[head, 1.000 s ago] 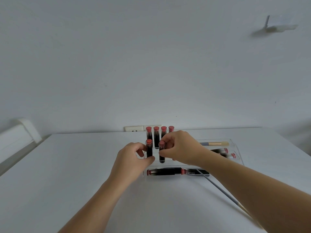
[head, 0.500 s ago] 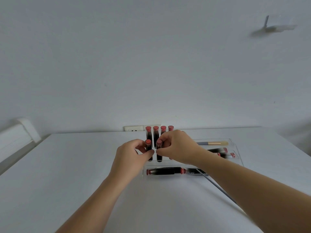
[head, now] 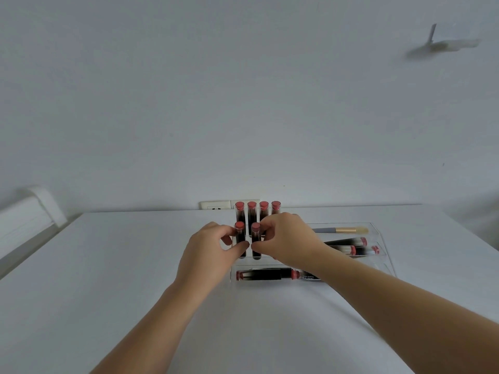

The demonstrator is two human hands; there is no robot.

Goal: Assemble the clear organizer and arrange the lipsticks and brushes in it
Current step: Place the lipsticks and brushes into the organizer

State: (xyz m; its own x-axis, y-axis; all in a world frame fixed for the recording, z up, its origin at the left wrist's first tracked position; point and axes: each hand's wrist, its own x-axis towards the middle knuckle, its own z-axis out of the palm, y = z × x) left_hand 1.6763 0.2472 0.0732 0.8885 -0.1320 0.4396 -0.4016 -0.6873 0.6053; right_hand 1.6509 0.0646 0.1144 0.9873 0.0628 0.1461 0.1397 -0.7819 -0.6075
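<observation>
Right hand [head: 286, 238] shifted left | upright lipsticks [head: 251, 211]: 6 | lying: maybe 5

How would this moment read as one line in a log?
left hand: grips lipstick | right hand: grips second lipstick | both upright in organizer

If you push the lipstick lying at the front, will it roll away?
Probably only a little. The front lipstick looks round and smooth, so it would likely roll, but it lies on its side inside the clear organizer, whose walls should stop it. It looks stiff and probably light, and its glossy tube may feel slippery.
</observation>
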